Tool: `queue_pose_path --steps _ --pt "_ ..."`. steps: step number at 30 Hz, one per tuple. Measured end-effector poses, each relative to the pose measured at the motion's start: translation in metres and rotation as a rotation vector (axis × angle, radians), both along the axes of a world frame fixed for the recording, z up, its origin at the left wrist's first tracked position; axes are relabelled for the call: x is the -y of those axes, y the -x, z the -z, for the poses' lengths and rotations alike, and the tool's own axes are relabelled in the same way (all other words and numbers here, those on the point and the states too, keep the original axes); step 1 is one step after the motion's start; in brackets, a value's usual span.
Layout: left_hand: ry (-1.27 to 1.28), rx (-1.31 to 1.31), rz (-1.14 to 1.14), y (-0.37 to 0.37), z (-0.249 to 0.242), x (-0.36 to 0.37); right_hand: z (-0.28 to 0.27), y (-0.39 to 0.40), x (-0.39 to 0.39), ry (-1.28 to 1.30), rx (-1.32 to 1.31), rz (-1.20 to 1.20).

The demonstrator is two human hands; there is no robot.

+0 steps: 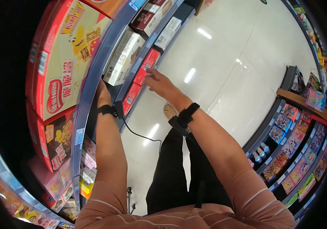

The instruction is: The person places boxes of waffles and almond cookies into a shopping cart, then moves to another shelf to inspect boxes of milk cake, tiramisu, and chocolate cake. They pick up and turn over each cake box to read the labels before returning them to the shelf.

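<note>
White boxes [123,57] stood on a shelf [114,91] near the left hand [102,93], its grip hidden; the right hand [159,83] hung loosely spread by red boxes [146,65]. Reaching seemed under way, a secure hold called for next.

left hand [102,94] partly hidden, orange box [101,5] cropped

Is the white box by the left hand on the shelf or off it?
On it: the white box sits behind the shelf edge, beside a brown box. Whether the left hand holds it is hidden.
</note>
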State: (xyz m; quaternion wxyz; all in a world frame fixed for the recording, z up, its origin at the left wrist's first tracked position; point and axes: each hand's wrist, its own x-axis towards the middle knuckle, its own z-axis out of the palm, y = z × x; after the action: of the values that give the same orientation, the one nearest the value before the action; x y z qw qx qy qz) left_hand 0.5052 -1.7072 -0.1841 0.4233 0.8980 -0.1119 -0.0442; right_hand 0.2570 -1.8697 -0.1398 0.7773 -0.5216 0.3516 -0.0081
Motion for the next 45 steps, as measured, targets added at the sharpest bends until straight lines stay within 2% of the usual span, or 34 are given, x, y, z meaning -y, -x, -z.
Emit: queue_pose_path --steps 3,5,6,8,11,14,17,18,20,23,24,26,28,30,31,35,37,40,44,45 --pt "-0.129 0.001 -0.031 -0.018 0.020 -0.005 0.003 -0.029 -0.001 -0.007 0.038 0.064" --pt "-0.034 -0.096 -0.008 -0.026 0.027 -0.008 0.008 -0.043 -0.002 -0.002 0.057 0.073" --pt "0.097 -0.178 0.019 -0.023 0.019 0.000 0.008 -0.050 -0.002 -0.045 0.077 0.070" --pt "0.178 -0.240 0.046 -0.024 0.011 0.006 0.008 -0.063 -0.001 -0.126 0.122 0.065" --pt "0.036 -0.151 0.061 -0.024 0.005 0.010 0.023 -0.084 -0.006 -0.119 0.100 0.120" --pt "-0.096 0.018 0.073 -0.019 -0.002 0.011 0.000 -0.086 -0.007 -0.146 0.127 0.190" --pt "-0.285 0.154 0.028 -0.009 -0.010 0.005 -0.009 -0.092 -0.006 -0.168 0.340 0.179" --pt "-0.385 0.177 -0.014 -0.005 -0.011 0.002 -0.010 -0.093 -0.006 -0.146 0.306 0.183" --pt "-0.421 0.165 -0.035 -0.003 -0.011 -0.002 -0.014 -0.098 -0.005 -0.096 0.239 0.191" --pt "-0.132 0.012 -0.002 -0.004 0.006 -0.031 -0.009 -0.114 -0.014 0.085 0.201 0.146" --pt "0.036 -0.072 -0.006 0.005 0.005 -0.036 -0.014 -0.120 -0.013 0.152 0.159 0.040" --pt "0.238 -0.201 -0.088 0.029 -0.006 -0.039 -0.028 -0.127 -0.008 0.284 0.071 -0.170" --pt "0.309 -0.288 -0.248 0.057 -0.037 -0.028 -0.029 -0.124 -0.019 0.308 0.076 -0.220" --pt "0.261 -0.317 -0.301 0.074 -0.051 -0.037 -0.016 -0.120 -0.044 0.356 0.088 -0.229" --pt "0.275 -0.331 -0.295 0.083 -0.052 -0.048 -0.011 -0.115 -0.054 0.276 0.150 -0.217" --pt "0.238 -0.347 -0.424 0.113 -0.055 -0.091 0.004 -0.106 -0.100 0.292 0.134 -0.338" --pt "0.187 -0.366 -0.413 0.129 -0.063 -0.104 0.002 -0.105 -0.116 0.252 0.106 -0.429" --pt "0.092 -0.410 -0.427 0.137 -0.065 -0.119 -0.006 -0.107 -0.118 0.212 0.070 -0.560" --pt "0.102 -0.464 -0.413 0.149 -0.076 -0.130 -0.018 -0.094 -0.099 0.164 0.052 -0.521" --pt "-0.022 -0.389 -0.342 0.154 -0.081 -0.140 -0.023 -0.085 -0.090 0.104 0.024 -0.489"
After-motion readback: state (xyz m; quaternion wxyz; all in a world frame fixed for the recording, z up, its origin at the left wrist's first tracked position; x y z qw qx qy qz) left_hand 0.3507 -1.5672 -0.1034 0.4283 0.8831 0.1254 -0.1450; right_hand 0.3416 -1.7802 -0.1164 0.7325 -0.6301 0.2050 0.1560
